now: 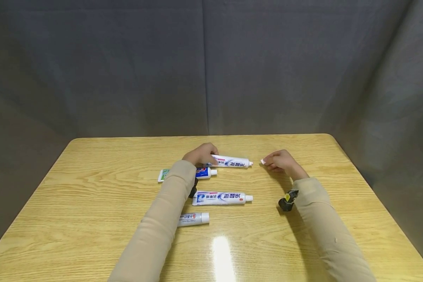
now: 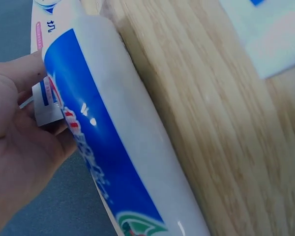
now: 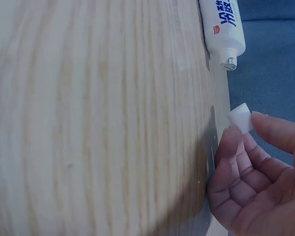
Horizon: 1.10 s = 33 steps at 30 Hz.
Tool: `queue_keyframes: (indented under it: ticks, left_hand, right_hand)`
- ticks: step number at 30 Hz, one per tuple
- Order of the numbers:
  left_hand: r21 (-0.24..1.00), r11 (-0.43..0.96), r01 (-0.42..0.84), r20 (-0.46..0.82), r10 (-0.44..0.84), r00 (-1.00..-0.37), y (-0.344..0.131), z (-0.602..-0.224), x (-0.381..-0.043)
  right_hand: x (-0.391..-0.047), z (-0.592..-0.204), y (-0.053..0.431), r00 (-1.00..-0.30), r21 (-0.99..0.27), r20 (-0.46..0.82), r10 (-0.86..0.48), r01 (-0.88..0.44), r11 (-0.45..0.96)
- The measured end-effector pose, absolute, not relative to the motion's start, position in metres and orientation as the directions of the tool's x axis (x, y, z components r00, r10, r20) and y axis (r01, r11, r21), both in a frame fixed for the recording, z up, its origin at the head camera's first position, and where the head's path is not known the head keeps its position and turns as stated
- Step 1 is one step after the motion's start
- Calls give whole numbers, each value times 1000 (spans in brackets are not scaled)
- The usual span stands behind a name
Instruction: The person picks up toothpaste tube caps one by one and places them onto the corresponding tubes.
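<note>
My left hand (image 1: 201, 153) grips the tail end of a white toothpaste tube (image 1: 232, 161) at the back of the table; thumb and fingers lie round it. The tube's uncapped nozzle (image 3: 229, 62) has a silvery end and points right, towards my right hand (image 1: 281, 161). Between thumb and index finger, that hand pinches a small white cap (image 3: 241, 118), held a short way apart from the nozzle. Just in front of my left hand lies a blue, green and white toothpaste tube (image 2: 96, 118), partly hidden by the sleeve in the head view.
Nearer on the wooden table (image 1: 91, 219) lies another white toothpaste tube (image 1: 220, 198), capped. In front of it a grey-white capped tube (image 1: 194, 219) is partly covered by the left sleeve. Dark grey cloth (image 1: 127, 70) hangs behind the table and at its sides.
</note>
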<state>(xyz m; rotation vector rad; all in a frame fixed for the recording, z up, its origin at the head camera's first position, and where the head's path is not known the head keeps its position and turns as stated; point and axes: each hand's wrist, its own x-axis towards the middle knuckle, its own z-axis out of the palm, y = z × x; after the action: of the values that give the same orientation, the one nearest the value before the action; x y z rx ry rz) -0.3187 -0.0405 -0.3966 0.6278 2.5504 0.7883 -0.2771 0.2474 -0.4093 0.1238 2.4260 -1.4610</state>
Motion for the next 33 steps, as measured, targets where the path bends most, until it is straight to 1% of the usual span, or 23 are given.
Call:
queue_keyframes:
  ticks: [3, 6, 12, 17, 28, 33]
  left_hand:
    - [604, 725, 331, -212, 546, -811, -41, -396, -318]
    - [622, 707, 337, -203, 560, -803, -41, -397, -318]
    - [691, 663, 288, -205, 562, -802, -42, -398, -318]
    - [735, 631, 249, -192, 546, -816, -44, -397, -319]
    - [770, 597, 225, -174, 536, -826, -45, -393, -317]
    - [800, 556, 224, -153, 551, -821, -46, -391, -317]
  right_hand:
    - [-277, -408, 247, -947, -851, -310, -84, 237, 469]
    - [-277, -409, 247, -945, -853, -318, -77, 250, 457]
    - [-276, -410, 247, -942, -878, -323, -90, 262, 401]
    - [-275, -409, 247, -942, -905, -316, -110, 265, 331]
    - [-274, -404, 240, -957, -948, -265, -120, 235, 215]
    - [-274, -401, 235, -972, -963, -210, -106, 186, 195]
